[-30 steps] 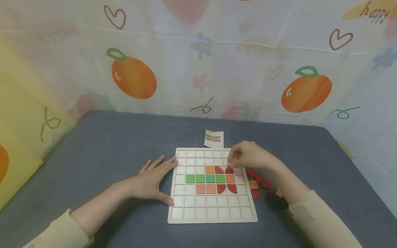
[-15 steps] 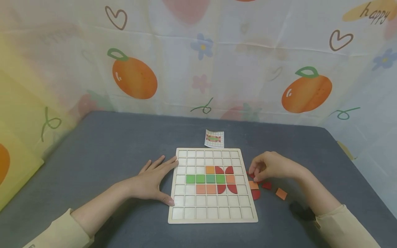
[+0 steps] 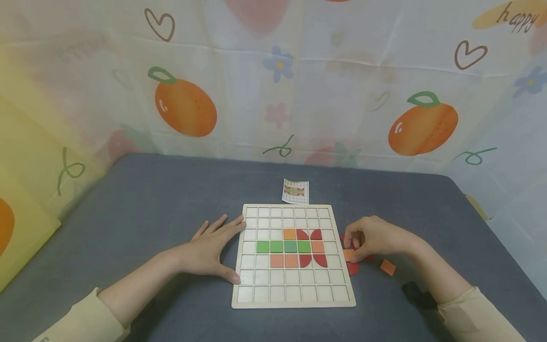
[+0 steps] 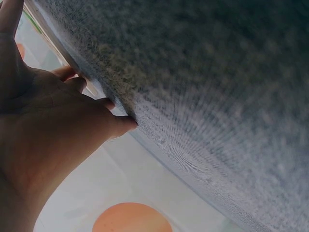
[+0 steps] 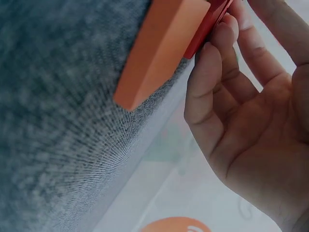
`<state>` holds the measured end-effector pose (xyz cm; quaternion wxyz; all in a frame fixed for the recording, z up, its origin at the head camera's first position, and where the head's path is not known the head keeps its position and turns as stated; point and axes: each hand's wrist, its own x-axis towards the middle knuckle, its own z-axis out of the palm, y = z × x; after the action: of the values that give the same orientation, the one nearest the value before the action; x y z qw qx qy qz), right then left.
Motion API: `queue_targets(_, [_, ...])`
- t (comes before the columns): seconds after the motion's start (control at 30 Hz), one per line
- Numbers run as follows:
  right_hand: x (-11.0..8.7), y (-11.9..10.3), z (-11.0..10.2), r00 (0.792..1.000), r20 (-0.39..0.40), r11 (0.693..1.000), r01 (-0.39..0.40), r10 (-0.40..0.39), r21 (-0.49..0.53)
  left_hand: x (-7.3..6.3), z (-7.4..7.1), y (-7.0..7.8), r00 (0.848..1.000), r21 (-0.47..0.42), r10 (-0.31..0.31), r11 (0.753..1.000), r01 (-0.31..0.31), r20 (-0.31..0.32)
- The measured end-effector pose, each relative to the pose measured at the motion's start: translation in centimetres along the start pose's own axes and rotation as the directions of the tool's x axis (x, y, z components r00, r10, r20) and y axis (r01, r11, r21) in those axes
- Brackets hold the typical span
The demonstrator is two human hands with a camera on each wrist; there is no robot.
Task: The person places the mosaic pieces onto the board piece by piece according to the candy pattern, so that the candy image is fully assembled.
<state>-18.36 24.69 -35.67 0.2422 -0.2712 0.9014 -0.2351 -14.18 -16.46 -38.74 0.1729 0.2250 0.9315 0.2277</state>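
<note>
A pale wooden grid board (image 3: 295, 294) lies flat in front of me. My left hand (image 3: 205, 251) rests along its left edge, fingers and thumb spread. Coloured tiles fill some middle cells: a row of green squares (image 3: 276, 246), salmon squares (image 3: 284, 261), an amber square (image 3: 289, 234) and red curved pieces (image 3: 305, 260). Right of the board, my right hand (image 3: 380, 237) has its thumb and forefinger on either side of an orange square tile (image 3: 348, 255), pinching it. Red pieces (image 3: 353, 269) lie under and around these fingers, partly hidden.
A small pattern card (image 3: 295, 191) lies beyond the board's far edge. Another orange tile (image 3: 388, 267) sits to the right, near the right wrist. The dark grey tabletop (image 3: 179, 190) meets a printed cloth backdrop (image 3: 333, 95).
My right hand has left the board's upper right area, moved right and toward me to the loose pieces, and come down on the orange tile. The left hand stays put.
</note>
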Motion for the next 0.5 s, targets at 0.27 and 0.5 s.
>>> queue_targets(0.27, [-0.07,-0.39,0.00,1.000,0.013,1.000,0.019,-0.019,0.015,-0.06,0.02,-0.04,1.000,-0.001,0.003,1.000,-0.003,-0.002])
queue_targets(0.5, [0.03,-0.67,0.14,1.000,-0.004,1.000,-0.001,0.001,-0.015,-0.10,0.00,-0.05,1.000,-0.002,0.008,1.000,-0.008,-0.005])
